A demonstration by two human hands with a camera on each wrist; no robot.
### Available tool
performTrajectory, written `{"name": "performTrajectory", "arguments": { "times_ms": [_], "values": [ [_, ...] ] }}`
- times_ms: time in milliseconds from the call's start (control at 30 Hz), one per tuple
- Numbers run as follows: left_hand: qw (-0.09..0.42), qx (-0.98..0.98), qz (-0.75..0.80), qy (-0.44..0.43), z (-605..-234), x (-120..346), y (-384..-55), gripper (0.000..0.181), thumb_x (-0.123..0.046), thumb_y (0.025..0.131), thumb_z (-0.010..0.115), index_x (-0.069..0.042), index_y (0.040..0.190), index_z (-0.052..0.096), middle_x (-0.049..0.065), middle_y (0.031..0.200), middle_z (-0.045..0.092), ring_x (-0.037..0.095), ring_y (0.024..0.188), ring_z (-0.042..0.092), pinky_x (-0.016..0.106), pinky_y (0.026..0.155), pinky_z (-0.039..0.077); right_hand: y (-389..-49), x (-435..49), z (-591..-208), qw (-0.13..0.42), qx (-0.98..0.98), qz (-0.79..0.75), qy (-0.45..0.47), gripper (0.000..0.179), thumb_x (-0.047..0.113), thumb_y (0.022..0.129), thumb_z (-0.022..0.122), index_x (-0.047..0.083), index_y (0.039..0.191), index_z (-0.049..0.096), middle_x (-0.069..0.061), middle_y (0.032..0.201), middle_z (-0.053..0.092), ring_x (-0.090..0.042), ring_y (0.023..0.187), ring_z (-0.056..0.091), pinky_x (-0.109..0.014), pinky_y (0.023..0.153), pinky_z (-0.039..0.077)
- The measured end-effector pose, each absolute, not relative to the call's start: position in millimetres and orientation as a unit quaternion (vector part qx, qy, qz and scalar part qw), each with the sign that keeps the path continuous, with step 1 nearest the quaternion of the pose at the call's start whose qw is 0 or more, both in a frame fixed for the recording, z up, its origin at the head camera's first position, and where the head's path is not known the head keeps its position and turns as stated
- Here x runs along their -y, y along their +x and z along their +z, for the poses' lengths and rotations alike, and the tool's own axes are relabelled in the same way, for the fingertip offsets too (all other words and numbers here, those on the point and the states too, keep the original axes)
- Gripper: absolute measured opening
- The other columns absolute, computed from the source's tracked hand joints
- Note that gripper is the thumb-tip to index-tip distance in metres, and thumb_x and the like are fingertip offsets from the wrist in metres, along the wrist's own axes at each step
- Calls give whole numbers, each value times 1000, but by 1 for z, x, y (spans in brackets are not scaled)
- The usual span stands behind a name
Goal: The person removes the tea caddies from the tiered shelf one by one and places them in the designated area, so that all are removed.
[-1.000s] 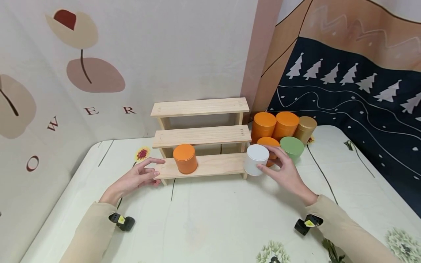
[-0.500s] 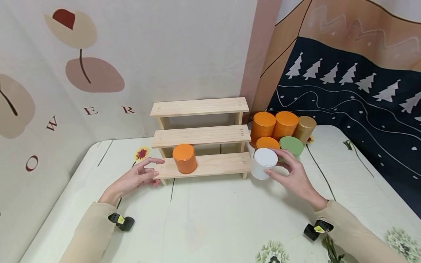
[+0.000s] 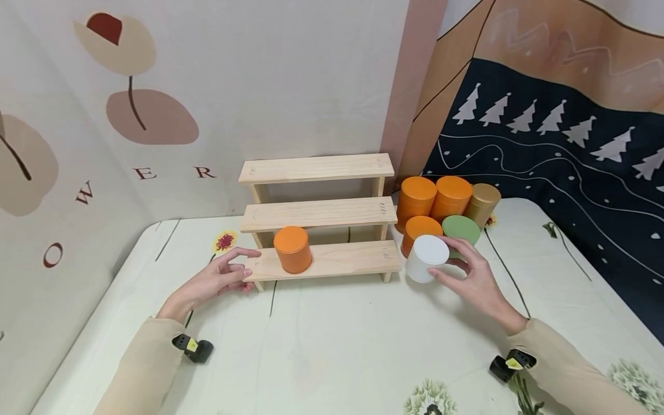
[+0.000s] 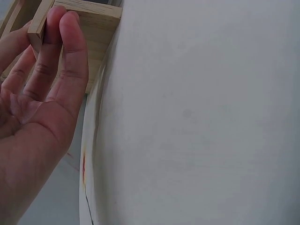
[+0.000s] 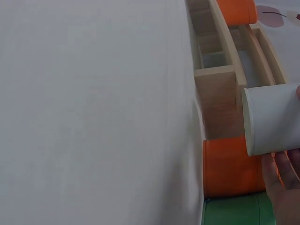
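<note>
A three-step wooden display stand (image 3: 332,262) stands on the table. My left hand (image 3: 210,283) pinches the left end of its lowest step, and in the left wrist view fingers (image 4: 72,51) lie against the board's end. On that step, left of the middle, an orange canister (image 3: 293,251) stands upright. My right hand (image 3: 474,279) holds a white canister (image 3: 426,262) just right of the stand. The right wrist view shows the white canister (image 5: 274,119) raised off the table. Close behind it are a short orange canister (image 3: 417,230) and a green canister (image 3: 461,229).
Two taller orange canisters (image 3: 417,199) and a gold canister (image 3: 483,202) stand at the back right, beside the stand. Printed cloths (image 3: 311,75) hang behind the table. A pale flowered cloth (image 3: 332,346) covers the table.
My right hand has moved the white canister to the right, away from the right end of the lowest step. The left hand stays at the step's left end.
</note>
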State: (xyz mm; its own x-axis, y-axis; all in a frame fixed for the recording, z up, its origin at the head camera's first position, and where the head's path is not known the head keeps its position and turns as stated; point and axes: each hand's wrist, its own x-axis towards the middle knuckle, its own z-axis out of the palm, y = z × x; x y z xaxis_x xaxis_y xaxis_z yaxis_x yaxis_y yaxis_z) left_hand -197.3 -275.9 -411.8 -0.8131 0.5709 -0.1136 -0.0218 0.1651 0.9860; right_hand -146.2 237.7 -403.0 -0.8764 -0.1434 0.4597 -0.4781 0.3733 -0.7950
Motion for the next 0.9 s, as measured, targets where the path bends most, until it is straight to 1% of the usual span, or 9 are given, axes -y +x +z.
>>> {"name": "performTrajectory", "arguments": {
  "times_ms": [67,267,433,633,800,900],
  "values": [
    [240,-725,618,190,-412,276,-197,39,-7,100,53,-7,137,42,20,99,64,25,84,65,35,80,55,-146,-240,-405,157,815,525,189,61,-14,76,74,-8,132,50,-14,124,48,-7,102,52,-15,86,47],
    [242,-733,611,177,-411,275,-196,39,-9,100,54,-9,137,43,19,94,65,25,82,64,34,80,55,-147,-244,-410,141,824,519,177,60,-10,78,75,-8,132,49,-15,124,48,-5,104,52,-15,86,47],
    [242,-733,610,178,-410,274,-197,38,-9,100,54,-9,136,43,19,92,65,25,80,63,34,79,55,-147,-246,-411,122,834,513,166,59,-5,80,75,-7,132,49,-16,124,47,-7,105,51,-15,86,47],
    [245,-729,614,177,-410,275,-198,38,-9,100,54,-10,136,43,17,92,66,26,79,63,33,80,55,-149,-247,-412,99,849,496,156,56,1,82,75,-6,131,48,-17,125,47,-16,105,50,-15,86,47],
    [249,-731,613,165,-410,274,-197,39,-10,99,55,-10,137,42,18,91,65,26,79,63,33,80,54,-150,-248,-413,82,850,497,157,57,1,82,76,-6,130,47,-17,123,47,-24,106,50,-19,87,48],
    [247,-734,612,161,-409,274,-197,41,-11,99,56,-8,137,41,17,90,65,25,79,63,33,80,54,-151,-248,-414,70,851,496,157,58,0,81,76,-7,130,46,-18,123,47,-27,107,49,-18,87,48]
  ]
}}
